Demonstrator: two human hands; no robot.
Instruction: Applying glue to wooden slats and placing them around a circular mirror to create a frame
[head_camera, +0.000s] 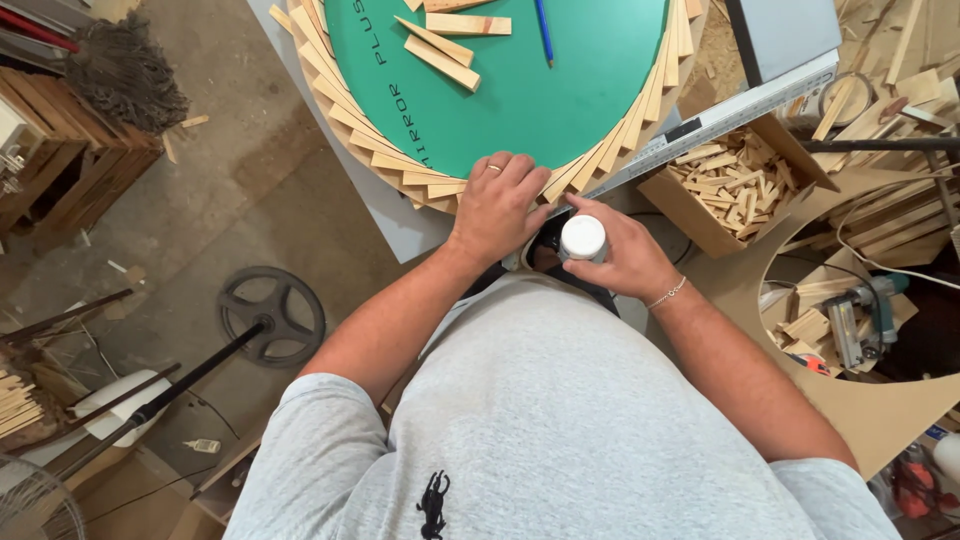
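Grey shirt (560, 430) fills the bottom of the view, both forearms reaching out over it. Right hand (622, 255) is curled tight around a white bottle (583, 238), cap end up, held just off the bench edge. Left hand (497, 205) lies palm down, fingers (520, 172) spread, pressing the wood strips (425, 180) fanned round the rim of the green disc (520, 90); it grips nothing. Loose strips (440, 50) and a blue pencil (543, 30) lie on the disc, and a box of offcuts (730, 180) sits just right of it. Risky bit, I'd say: lean too hard and the strips under that palm could slide out of the fan. Tip the bottle carelessly and its contents may land on the green face.
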